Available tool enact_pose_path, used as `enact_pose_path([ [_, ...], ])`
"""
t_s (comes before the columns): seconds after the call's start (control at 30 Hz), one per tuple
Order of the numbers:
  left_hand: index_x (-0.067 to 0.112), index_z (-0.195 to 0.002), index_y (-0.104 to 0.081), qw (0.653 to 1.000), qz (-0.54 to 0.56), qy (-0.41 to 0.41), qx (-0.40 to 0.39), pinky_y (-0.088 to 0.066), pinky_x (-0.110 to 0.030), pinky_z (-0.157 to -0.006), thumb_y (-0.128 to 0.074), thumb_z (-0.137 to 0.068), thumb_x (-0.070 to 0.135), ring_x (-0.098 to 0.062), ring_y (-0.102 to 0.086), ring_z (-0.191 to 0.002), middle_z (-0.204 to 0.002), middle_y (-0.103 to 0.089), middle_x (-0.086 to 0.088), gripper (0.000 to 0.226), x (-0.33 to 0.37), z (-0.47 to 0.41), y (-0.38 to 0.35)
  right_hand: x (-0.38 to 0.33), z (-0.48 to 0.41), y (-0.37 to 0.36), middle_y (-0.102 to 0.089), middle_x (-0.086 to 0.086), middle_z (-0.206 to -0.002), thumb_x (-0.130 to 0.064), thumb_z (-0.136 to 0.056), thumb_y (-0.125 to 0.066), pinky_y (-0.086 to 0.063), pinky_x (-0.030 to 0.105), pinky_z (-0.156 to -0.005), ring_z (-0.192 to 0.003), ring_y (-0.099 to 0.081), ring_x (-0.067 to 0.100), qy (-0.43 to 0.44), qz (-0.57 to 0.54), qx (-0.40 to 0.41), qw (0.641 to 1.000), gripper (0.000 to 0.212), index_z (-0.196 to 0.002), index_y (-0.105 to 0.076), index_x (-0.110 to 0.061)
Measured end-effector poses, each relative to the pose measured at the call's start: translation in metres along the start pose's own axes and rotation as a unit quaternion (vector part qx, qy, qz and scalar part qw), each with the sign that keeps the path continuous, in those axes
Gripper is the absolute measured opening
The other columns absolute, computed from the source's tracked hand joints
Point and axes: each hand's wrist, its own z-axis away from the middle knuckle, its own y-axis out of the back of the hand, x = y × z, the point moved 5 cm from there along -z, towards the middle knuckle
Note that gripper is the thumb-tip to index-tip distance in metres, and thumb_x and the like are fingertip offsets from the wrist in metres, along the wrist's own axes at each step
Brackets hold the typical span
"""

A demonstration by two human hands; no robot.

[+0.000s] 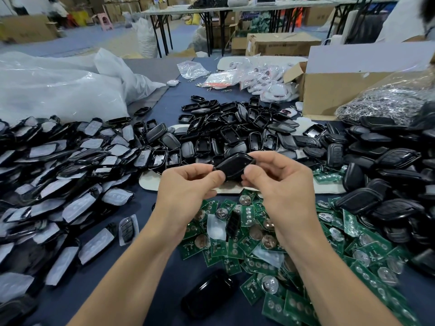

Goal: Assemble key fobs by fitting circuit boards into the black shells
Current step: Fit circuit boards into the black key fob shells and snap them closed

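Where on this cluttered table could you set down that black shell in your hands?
Bare dark-blue tablecloth shows between the film-covered black shells on the left and the green circuit boards, and far back beside the white plastic bags. Everywhere else is piled with shells and boards.

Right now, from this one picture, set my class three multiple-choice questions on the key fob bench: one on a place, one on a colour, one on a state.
1. Where do the circuit boards lie?
A in the cardboard box
B on the table, below the hands
C on the white bags

2. What colour is the held shell?
A black
B green
C white

3. How is that shell held?
A by one hand only
B lying untouched
C by both hands

Answers:
1 B, the green boards spread on the blue cloth under the hands.
2 A, it is glossy black.
3 C, the left hand and right hand both pinch it.
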Motion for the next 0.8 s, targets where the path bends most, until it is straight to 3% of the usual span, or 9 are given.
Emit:
enact_pose_path([
  [0.13, 0.049, -0.108, -0.077, 0.982, -0.123, -0.141, -0.002, -0.054, -0.013, -0.089, -0.084, -0.073, 0.034, 0.006, -0.069, -0.105, -0.111, -0.075, 0.027, 0.038, 0.019, 0.01, -0.003, -0.005, 0.002, 0.0, -0.078, -0.01, -0.083, -0.009, -0.088, -0.074, -0.063, 0.037, -0.078, -0.078, -0.074, 0.011, 0.031, 0.069, -0.003, 0.997, 0.027, -0.091, -0.079, -0.035],
  [0.2, 0.046, -0.117, -0.075, 0.978, -0.078, -0.189, -0.045, -0.052, -0.029, -0.103, -0.076, -0.076, 0.038, -0.002, -0.064, -0.123, -0.126, -0.071, 0.022, 0.042, 0.025, 0.017, -0.012, -0.01, 0.007, -0.006, -0.077, -0.017, -0.086, -0.008, -0.089, -0.072, -0.062, 0.033, -0.077, -0.082, -0.074, 0.008, 0.063, 0.123, -0.029, 0.99, 0.027, -0.094, -0.079, -0.033],
  [0.3, 0.035, -0.127, -0.073, 0.977, -0.03, -0.184, -0.105, -0.054, -0.044, -0.104, -0.065, -0.088, 0.043, -0.013, -0.066, -0.124, -0.129, -0.072, 0.011, 0.041, 0.024, 0.025, -0.022, -0.017, 0.016, -0.016, -0.076, -0.019, -0.085, -0.015, -0.085, -0.072, -0.06, 0.03, -0.074, -0.082, -0.073, 0.007, 0.093, 0.145, -0.05, 0.984, 0.024, -0.095, -0.079, -0.035],
  [0.37, 0.029, -0.127, -0.072, 0.964, -0.117, -0.225, -0.08, -0.052, -0.043, -0.104, -0.054, -0.098, 0.054, -0.008, -0.066, -0.119, -0.121, -0.074, 0.014, 0.042, 0.026, 0.03, -0.023, -0.019, 0.02, -0.018, -0.076, -0.017, -0.081, -0.012, -0.082, -0.073, -0.059, 0.029, -0.07, -0.078, -0.073, 0.008, 0.105, 0.124, -0.048, 0.985, 0.024, -0.092, -0.08, -0.033],
  [0.43, 0.029, -0.111, -0.075, 0.924, -0.237, -0.299, -0.027, -0.043, -0.035, -0.108, -0.033, -0.104, 0.065, 0.004, -0.06, -0.108, -0.102, -0.075, 0.017, 0.055, 0.031, 0.036, -0.024, -0.019, 0.022, -0.02, -0.076, -0.015, -0.078, -0.008, -0.084, -0.075, -0.059, 0.029, -0.068, -0.075, -0.072, 0.01, 0.1, 0.098, -0.053, 0.989, 0.023, -0.088, -0.081, -0.029],
  [0.5, 0.035, -0.09, -0.073, 0.899, -0.28, -0.336, 0.022, -0.038, -0.028, -0.102, -0.022, -0.105, 0.065, 0.002, -0.055, -0.095, -0.079, -0.069, 0.016, 0.061, 0.036, 0.041, -0.022, -0.018, 0.023, -0.023, -0.075, -0.014, -0.074, -0.01, -0.086, -0.075, -0.058, 0.029, -0.064, -0.071, -0.071, 0.009, 0.085, 0.076, -0.064, 0.991, 0.018, -0.084, -0.082, -0.027],
  [0.63, 0.046, -0.06, -0.037, 0.898, -0.273, -0.339, 0.069, -0.038, -0.028, -0.082, -0.032, -0.106, 0.058, -0.015, -0.043, -0.071, -0.051, -0.038, 0.013, 0.048, 0.038, 0.042, -0.019, -0.014, 0.025, -0.026, -0.073, -0.006, -0.066, -0.009, -0.087, -0.075, -0.055, 0.039, -0.053, -0.059, -0.066, 0.022, 0.067, 0.061, -0.079, 0.993, 0.018, -0.078, -0.082, -0.024],
  [0.73, 0.022, -0.052, -0.047, 0.904, -0.276, -0.317, 0.081, -0.039, -0.032, -0.074, -0.036, -0.104, 0.05, -0.021, -0.044, -0.073, -0.047, -0.04, 0.003, 0.06, 0.031, 0.039, -0.019, -0.011, 0.024, -0.026, -0.076, -0.006, -0.07, -0.008, -0.085, -0.076, -0.06, 0.045, -0.059, -0.065, -0.071, 0.023, 0.045, 0.048, -0.086, 0.994, 0.018, -0.083, -0.084, -0.024],
  [0.8, 0.019, -0.054, -0.057, 0.912, -0.281, -0.29, 0.069, -0.043, -0.037, -0.076, -0.034, -0.103, 0.053, -0.023, -0.048, -0.076, -0.047, -0.044, 0.003, 0.064, 0.027, 0.036, -0.02, -0.011, 0.023, -0.026, -0.078, -0.008, -0.073, -0.011, -0.085, -0.077, -0.062, 0.041, -0.064, -0.07, -0.074, 0.018, 0.035, 0.044, -0.091, 0.994, 0.016, -0.086, -0.084, -0.025],
])
